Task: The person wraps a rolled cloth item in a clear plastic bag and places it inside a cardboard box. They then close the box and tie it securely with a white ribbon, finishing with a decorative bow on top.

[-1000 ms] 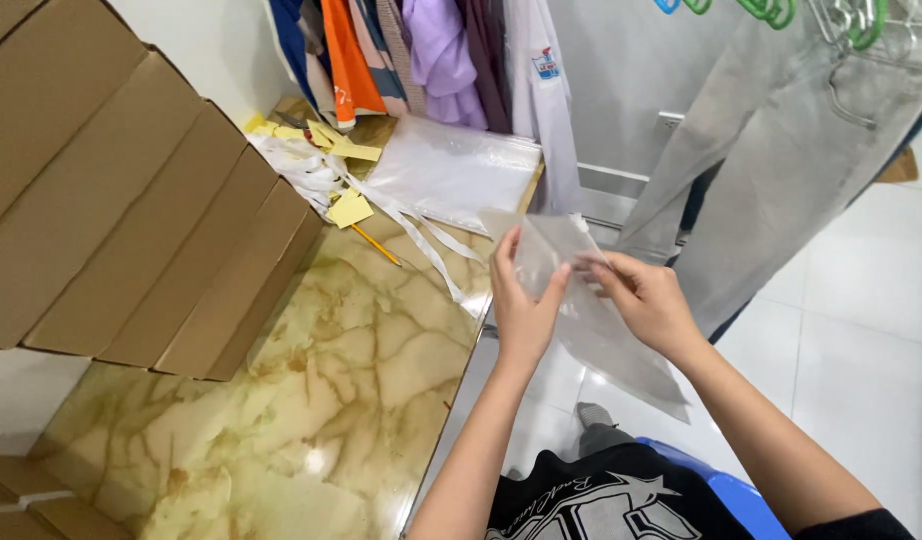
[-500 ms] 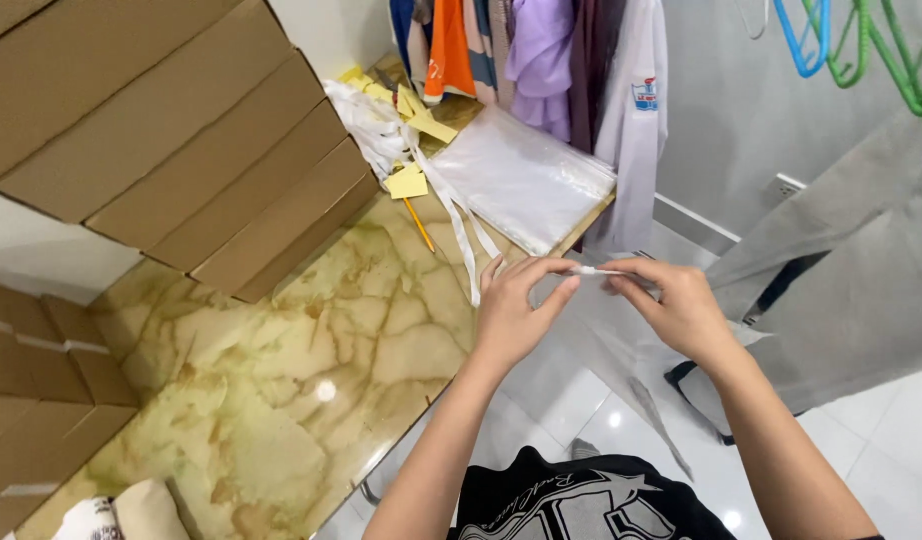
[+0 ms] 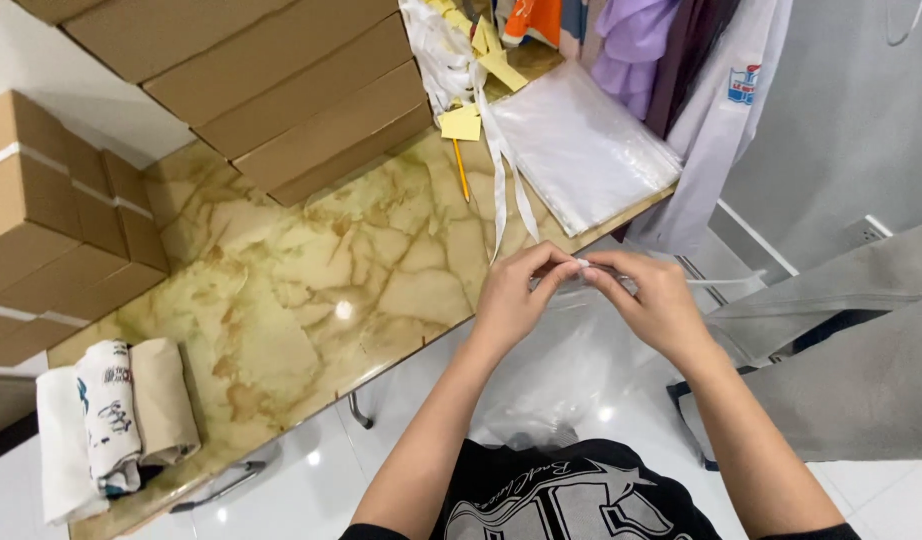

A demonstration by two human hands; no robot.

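My left hand [image 3: 518, 290] and my right hand [image 3: 651, 298] meet just past the table's near edge. Both pinch the top edge of a clear plastic bag [image 3: 566, 375], which hangs down between my forearms over the white floor. The fingertips of the two hands almost touch at the bag's rim. Nothing shows inside the bag.
A marble-patterned table [image 3: 311, 290] carries stacked flat cardboard boxes [image 3: 281, 90], more boxes [image 3: 51, 230] at left, rolled garments [image 3: 111, 420], a stack of clear bags [image 3: 581, 150], white straps, yellow notes [image 3: 462, 123] and a pencil [image 3: 461, 170]. Clothes [image 3: 681, 60] hang behind; grey trousers [image 3: 841, 340] hang at right.
The camera has tilted down and left, bringing the table's left end and rolled garments into sight. My hands have drawn together on the bag's top edge, and the bag now hangs lower.
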